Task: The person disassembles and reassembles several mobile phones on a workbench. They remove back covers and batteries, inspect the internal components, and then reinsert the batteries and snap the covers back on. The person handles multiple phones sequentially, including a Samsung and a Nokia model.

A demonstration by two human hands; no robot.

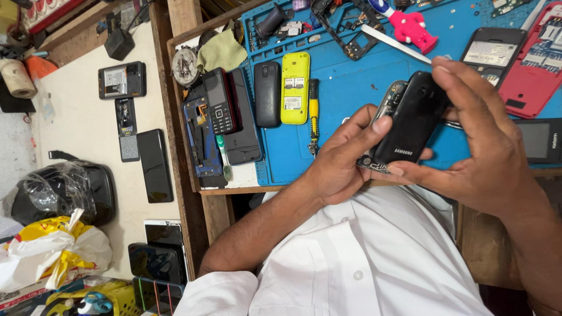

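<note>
Over blue mat point(351, 88), both hands clasp black phone point(410, 120).

Both hands raised together before chest. Left hand point(342, 161) cupped, thumb pressed forward, fingers curled. Right hand point(477, 137) arched over, fingers bent downward, forearm angled in.

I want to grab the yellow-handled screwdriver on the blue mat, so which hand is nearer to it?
Left. The left hand grips the black phone just beside the yellow-handled screwdriver; the right hand holds the phone's far side.
</note>
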